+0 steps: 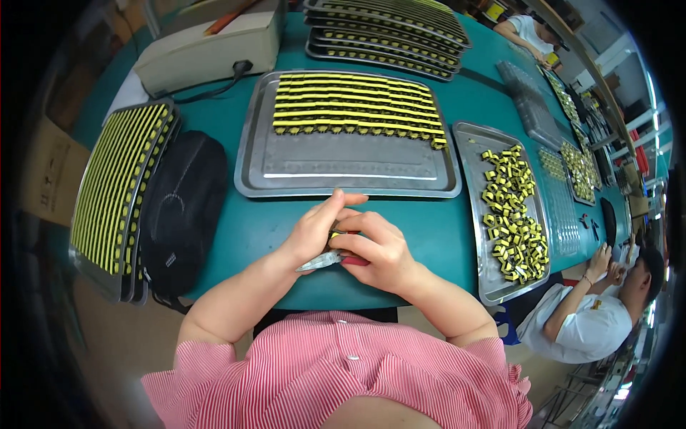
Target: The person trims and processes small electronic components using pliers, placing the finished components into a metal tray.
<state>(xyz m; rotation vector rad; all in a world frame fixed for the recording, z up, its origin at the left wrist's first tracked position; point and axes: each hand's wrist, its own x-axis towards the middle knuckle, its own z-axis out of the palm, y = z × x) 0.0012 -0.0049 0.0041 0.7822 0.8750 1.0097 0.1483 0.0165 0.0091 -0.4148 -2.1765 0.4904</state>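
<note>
My right hand [389,250] is closed around a pair of pliers [321,261] with red handles, whose metal jaws point left under my left palm. Close against it, my left hand [313,230] has its fingers curled around a small yellow-and-black component [333,237], mostly hidden by the fingers. Both hands meet just in front of a metal tray [350,161]. Rows of yellow-and-black components [357,104] fill its far half, and the near half is bare metal. To the right, a second tray [487,292] holds a loose heap of the same components [511,214].
Filled trays are stacked at the back [386,43] and at the left [118,193], beside a black bag [186,207]. A beige box-shaped device [214,53] with a cable stands back left. Clear plastic trays [529,104] lie right. Two co-workers [589,322] sit along the right side.
</note>
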